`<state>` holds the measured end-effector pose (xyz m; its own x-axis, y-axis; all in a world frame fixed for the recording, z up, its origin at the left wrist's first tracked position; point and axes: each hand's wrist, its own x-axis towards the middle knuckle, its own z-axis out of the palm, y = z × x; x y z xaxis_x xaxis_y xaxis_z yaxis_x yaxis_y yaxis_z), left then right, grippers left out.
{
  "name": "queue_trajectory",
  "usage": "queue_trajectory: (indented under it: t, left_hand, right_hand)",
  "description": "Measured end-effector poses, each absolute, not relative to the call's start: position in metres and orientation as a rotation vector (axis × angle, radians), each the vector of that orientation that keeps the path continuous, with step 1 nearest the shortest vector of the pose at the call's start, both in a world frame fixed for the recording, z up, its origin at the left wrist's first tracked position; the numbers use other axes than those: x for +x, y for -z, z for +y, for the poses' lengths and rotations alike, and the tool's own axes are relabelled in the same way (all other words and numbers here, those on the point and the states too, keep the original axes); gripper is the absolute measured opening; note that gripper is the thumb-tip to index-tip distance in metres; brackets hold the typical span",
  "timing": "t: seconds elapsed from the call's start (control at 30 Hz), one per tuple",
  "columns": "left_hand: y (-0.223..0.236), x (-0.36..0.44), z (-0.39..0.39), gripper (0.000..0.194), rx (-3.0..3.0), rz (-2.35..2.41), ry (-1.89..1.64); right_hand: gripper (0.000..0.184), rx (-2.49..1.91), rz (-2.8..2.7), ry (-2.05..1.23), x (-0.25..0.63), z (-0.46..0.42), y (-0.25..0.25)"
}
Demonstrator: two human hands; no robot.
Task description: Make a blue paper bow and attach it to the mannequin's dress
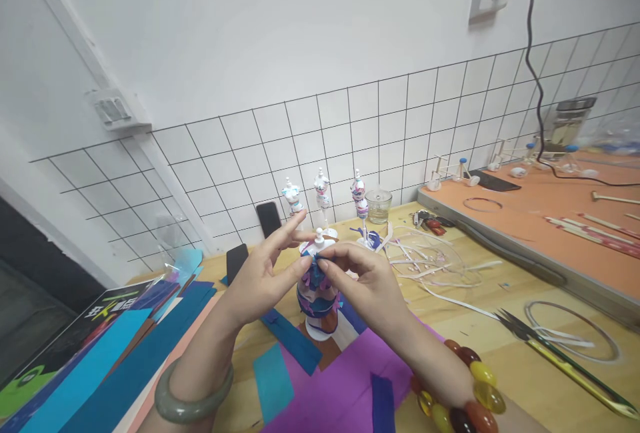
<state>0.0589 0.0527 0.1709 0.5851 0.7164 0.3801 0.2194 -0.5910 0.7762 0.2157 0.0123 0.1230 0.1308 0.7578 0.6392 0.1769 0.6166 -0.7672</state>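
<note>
A miniature dress form (320, 306) stands upright in front of me, a small white mannequin torso wrapped in blue, purple and white scraps that look like crepe paper. My left hand (265, 273) steadies it from the left, thumb at the chest, one finger raised and others behind the shoulder. With thumb and index finger, my right hand (367, 279) pinches a small blue paper piece (316, 273) against the chest front. Beneath lie a purple paper sheet (345, 386), a turquoise piece (273, 379) and dark blue strips (295, 339).
Behind stand three decorated dress forms (323, 193) and a glass (380, 206). White ribbon (430, 259) tangles at right, near scissors (560, 359) and a clear ring (575, 333). Paper strips (145, 359) fill the left. A raised orange board (540, 219) holds stick models.
</note>
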Motion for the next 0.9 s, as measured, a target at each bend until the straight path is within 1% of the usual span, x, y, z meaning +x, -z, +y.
queue_trajectory:
  t: [0.13, 0.27, 0.63, 0.9]
  left_hand:
    - [-0.167, 0.058, 0.053, 0.064, 2.153, 0.738, -0.905]
    - [-0.166, 0.058, 0.051, 0.063, 2.184, 0.780, -0.901]
    - [-0.158, 0.064, 0.055, 0.047, 2.107, 0.792, -1.070]
    - [-0.154, 0.068, 0.056, 0.049, 2.064, 0.801, -1.120]
  right_hand:
    - [0.012, -0.853, -1.439, -0.363, 0.216, 0.014, -0.121]
    - [0.014, -0.860, -1.448, -0.315, 0.217, 0.016, -0.117]
    - [0.008, -0.877, -1.413, -0.398, 0.215, 0.017, -0.113]
    - [0.008, -0.843, -1.381, -0.485, 0.217, 0.019, -0.110]
